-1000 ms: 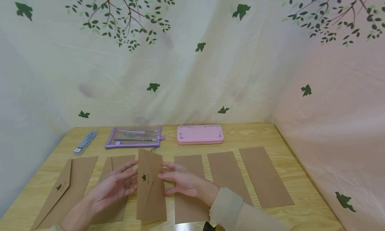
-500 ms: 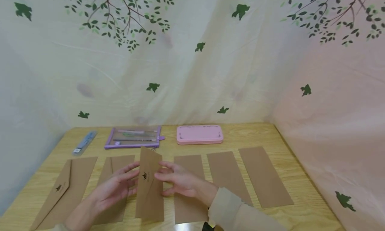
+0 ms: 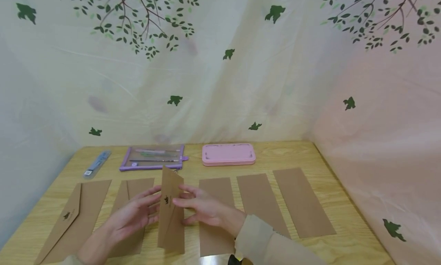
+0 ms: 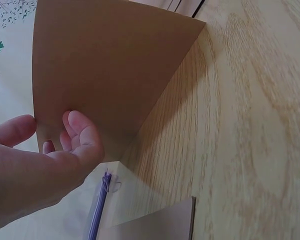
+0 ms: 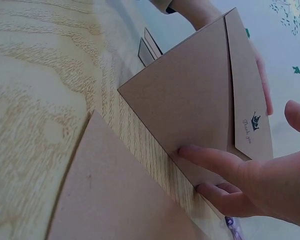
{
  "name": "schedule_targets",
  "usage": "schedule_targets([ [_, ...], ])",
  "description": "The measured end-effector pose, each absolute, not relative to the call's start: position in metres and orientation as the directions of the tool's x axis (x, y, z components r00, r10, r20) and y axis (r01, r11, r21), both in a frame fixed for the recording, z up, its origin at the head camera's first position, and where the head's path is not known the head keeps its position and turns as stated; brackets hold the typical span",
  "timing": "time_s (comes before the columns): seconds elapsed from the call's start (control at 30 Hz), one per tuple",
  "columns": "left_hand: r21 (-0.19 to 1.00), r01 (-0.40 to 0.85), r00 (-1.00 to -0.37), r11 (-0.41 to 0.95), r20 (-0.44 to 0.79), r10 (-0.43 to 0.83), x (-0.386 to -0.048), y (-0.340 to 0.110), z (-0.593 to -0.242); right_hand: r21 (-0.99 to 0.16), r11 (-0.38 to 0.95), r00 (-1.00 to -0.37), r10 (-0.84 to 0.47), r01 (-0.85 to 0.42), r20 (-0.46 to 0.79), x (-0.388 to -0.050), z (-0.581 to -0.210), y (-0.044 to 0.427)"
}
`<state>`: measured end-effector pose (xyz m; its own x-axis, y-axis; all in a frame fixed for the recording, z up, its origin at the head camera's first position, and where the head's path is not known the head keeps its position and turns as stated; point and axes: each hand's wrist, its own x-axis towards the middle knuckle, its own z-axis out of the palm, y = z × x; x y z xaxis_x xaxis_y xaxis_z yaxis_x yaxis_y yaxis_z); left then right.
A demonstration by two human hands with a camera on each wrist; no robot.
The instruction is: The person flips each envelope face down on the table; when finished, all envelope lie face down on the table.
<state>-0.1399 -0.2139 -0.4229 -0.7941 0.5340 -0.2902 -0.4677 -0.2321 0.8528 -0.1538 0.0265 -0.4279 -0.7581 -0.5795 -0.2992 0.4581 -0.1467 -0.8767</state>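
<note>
Between my two hands a brown kraft envelope (image 3: 171, 211) stands tilted on edge, its printed flap facing my right hand. My left hand (image 3: 136, 208) touches its plain side with the fingertips, and the thumb meets the upper edge in the left wrist view. From the right, my right hand (image 3: 208, 207) lays its fingers on the flap side near the lower edge. The right thumb (image 5: 297, 117) is apart from the paper in the right wrist view. Whether the envelope's lower edge bears on the table is hard to tell.
Two envelopes with flaps lie at left, a far-left one (image 3: 84, 219) and one (image 3: 128, 238) partly under my left arm. Three plain brown envelopes, such as the rightmost (image 3: 304, 203), lie at right. Behind are a blue packet (image 3: 97, 163), purple-edged pouch (image 3: 151, 166) and pink case (image 3: 229, 154).
The envelope has turned more edge-on and looks narrower in the head view. My right hand has shifted slightly left with it, while my left hand has moved only a little.
</note>
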Motion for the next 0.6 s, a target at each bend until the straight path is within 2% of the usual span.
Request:
schedule_targets([
  [0.6, 0.843, -0.479, -0.784, -0.243, -0.286, 0.551, -0.1421, -0.2088, -0.4282, -0.855, -0.21, -0.737, -0.626, 0.475, -0.255, -0.1569, -0.4299, 0.0192],
])
